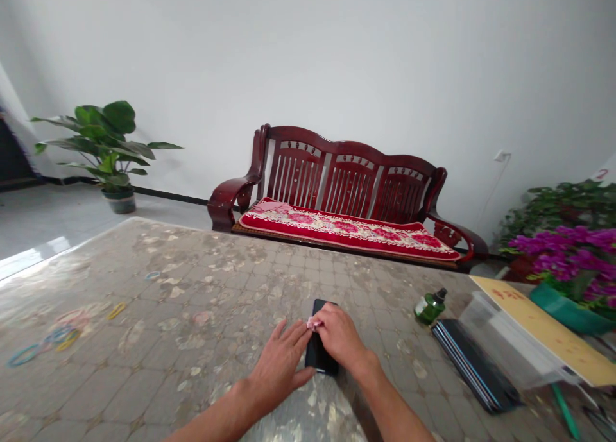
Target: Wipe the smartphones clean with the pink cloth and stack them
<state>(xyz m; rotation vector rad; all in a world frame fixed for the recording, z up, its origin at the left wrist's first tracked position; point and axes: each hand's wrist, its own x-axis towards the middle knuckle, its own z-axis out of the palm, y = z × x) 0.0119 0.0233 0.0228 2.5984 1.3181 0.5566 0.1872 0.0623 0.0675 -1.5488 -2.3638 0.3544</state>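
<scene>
A black smartphone (317, 353) lies flat on the patterned tablecloth in front of me. My right hand (341, 336) is closed over its upper part, pinching a small crumpled pink cloth (314, 324) against the screen. On the phone's left side rests my left hand (283, 358), fingers stretched out and thumb apart, its fingertips close to the pink cloth. Most of the cloth is hidden under the right fingers, so its full shape does not show.
Several coloured bands (60, 336) lie on the tablecloth (158, 378) at the left. On the right stand a green bottle (430, 307), a dark stack (474, 365), a clear plastic box (510, 342) and purple flowers (572, 253). A wooden bench (346, 185) stands beyond the table.
</scene>
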